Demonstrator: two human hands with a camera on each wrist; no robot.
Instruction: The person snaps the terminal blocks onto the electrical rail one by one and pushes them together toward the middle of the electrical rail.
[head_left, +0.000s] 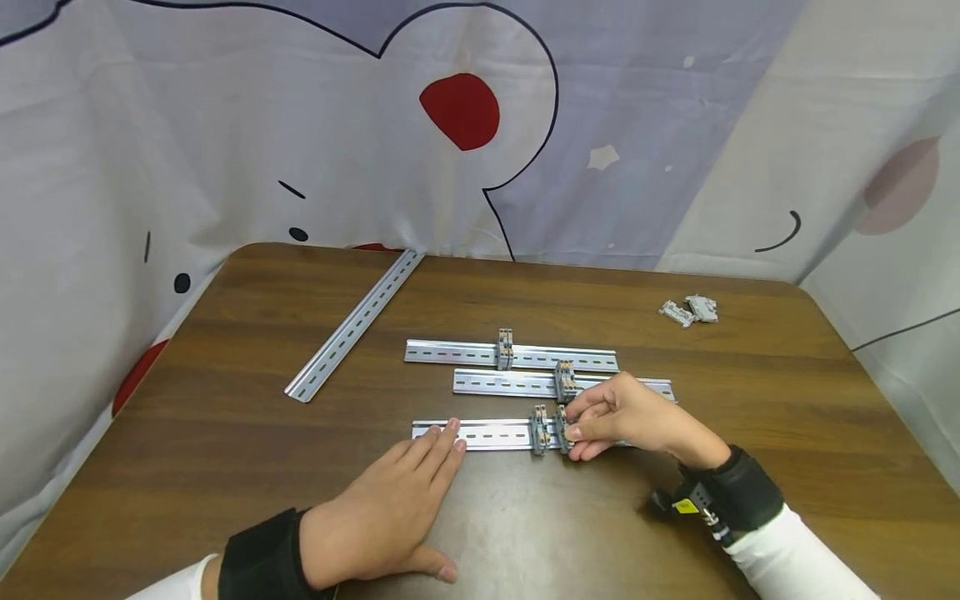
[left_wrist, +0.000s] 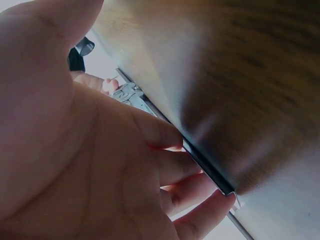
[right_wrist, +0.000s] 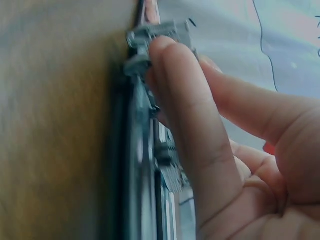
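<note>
The nearest slotted metal DIN rail (head_left: 495, 435) lies crosswise on the table. My left hand (head_left: 386, 508) rests on its left end with the fingers straight; in the left wrist view the fingertips (left_wrist: 225, 200) touch the rail's edge. Toward the rail's right part, my right hand (head_left: 630, 421) pinches a grey terminal block (head_left: 562, 430) between thumb and fingers. That block sits at the rail; whether it is fully seated cannot be seen. Just left of it stands another grey terminal block (head_left: 538, 430) on the same rail. The right hand covers part of the rail's right end.
Behind lie two more rails, the middle rail (head_left: 502, 383) with grey terminal blocks (head_left: 565, 381) and the far rail (head_left: 570, 358) with terminal blocks (head_left: 505, 349). A longer rail (head_left: 356, 325) slants at the left. Pale small parts (head_left: 701, 308) lie at the back right. A printed curtain (head_left: 337, 125) hangs behind.
</note>
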